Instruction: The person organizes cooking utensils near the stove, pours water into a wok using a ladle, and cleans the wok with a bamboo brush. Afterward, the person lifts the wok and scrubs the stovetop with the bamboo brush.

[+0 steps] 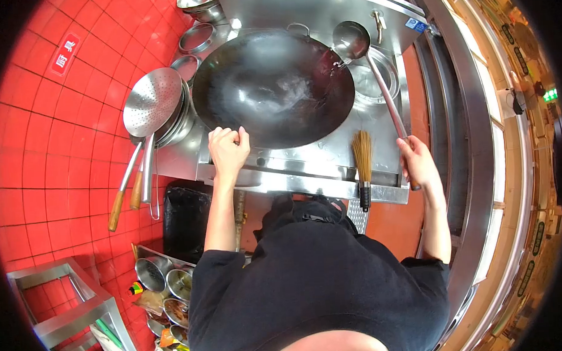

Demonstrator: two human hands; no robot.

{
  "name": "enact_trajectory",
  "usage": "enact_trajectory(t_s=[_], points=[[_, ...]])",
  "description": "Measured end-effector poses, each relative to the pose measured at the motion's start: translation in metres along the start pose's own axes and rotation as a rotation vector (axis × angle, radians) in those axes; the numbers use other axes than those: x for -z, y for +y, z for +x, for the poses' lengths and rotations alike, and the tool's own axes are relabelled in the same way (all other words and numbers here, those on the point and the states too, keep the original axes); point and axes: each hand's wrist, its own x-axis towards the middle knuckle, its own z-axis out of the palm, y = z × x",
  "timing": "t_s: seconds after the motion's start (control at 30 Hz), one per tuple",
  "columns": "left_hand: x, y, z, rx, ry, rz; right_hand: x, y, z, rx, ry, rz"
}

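A large dark wok (259, 96) sits on the steel stove, with some water and steam inside. At its near left edge, my left hand (229, 151) is closed, with its fingers curled; whether it grips the rim is hard to make out. My right hand (418, 163) is closed around the handle of a long ladle (390, 100). The ladle's bowl is tilted over the wok's right rim, and water runs from it into the wok. A bamboo brush (362, 160) with a black handle lies to the right of the wok, near the stove's front edge.
Perforated strainers (153, 101) with wooden handles rest on pots at the left. Metal bowls (197, 38) stand behind them. A faucet (379, 25) is on the back panel. Seasoning containers (153, 273) stand at lower left, beside a metal stand (69, 322). Red tiles (26, 147) cover the left wall.
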Motion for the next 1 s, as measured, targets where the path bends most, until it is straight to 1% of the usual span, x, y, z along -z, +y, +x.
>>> enact_trajectory(t_s=[0.03,0.1,0.13,0.23,0.3,0.33,0.37,0.43,0.47,0.57,0.6,0.63,0.67,0.73,0.77,0.87,0.93,1.0], points=[[0.0,0.0,-0.001,-0.004,-0.005,0.01,-0.003,0.004,0.001,0.045,0.096,-0.153],[-0.001,-0.002,-0.001,-0.021,0.0,0.032,-0.005,0.005,-0.001,0.088,0.177,-0.18],[0.001,-0.001,0.0,-0.014,0.002,0.018,-0.002,0.005,0.001,0.035,0.134,-0.054],[0.001,-0.001,-0.001,-0.037,0.032,0.022,0.006,0.018,0.013,0.002,0.117,0.101],[0.001,0.001,-0.001,-0.043,0.068,-0.018,0.011,0.031,0.027,-0.056,0.105,0.125],[0.002,0.002,-0.001,-0.036,0.073,-0.023,0.016,0.048,0.043,-0.072,0.079,0.145],[0.002,0.0,-0.001,-0.045,0.055,-0.001,0.017,0.057,0.054,-0.109,0.071,0.143],[0.004,0.005,0.001,-0.044,0.086,-0.04,0.016,0.069,0.071,-0.19,0.055,0.135],[0.009,0.009,0.0,0.037,-0.026,0.0,0.013,0.074,0.078,-0.198,0.046,0.135],[0.055,0.05,0.027,0.044,0.215,-0.262,0.008,0.105,0.109,-0.187,0.028,0.157],[0.092,0.065,0.04,0.084,0.139,-0.482,0.005,0.106,0.117,-0.184,0.022,0.157],[0.129,0.088,0.057,0.009,0.248,-0.614,0.004,0.106,0.122,-0.183,0.017,0.152],[0.16,0.109,0.066,-0.075,0.29,-0.718,0.005,0.11,0.121,-0.198,0.006,0.133],[0.204,0.14,0.077,-0.297,0.282,-0.803,0.003,0.109,0.124,-0.206,0.004,0.137],[0.213,0.154,0.082,-0.369,0.227,-0.797,0.0,0.105,0.127,-0.206,0.003,0.144],[0.213,0.18,0.085,-0.447,0.083,-0.717,-0.005,0.102,0.127,-0.182,-0.001,0.143],[0.21,0.188,0.082,-0.464,0.05,-0.691,-0.009,0.107,0.138,-0.176,0.022,0.118],[0.208,0.191,0.082,-0.469,0.037,-0.682,-0.011,0.11,0.144,-0.168,-0.002,0.147]])
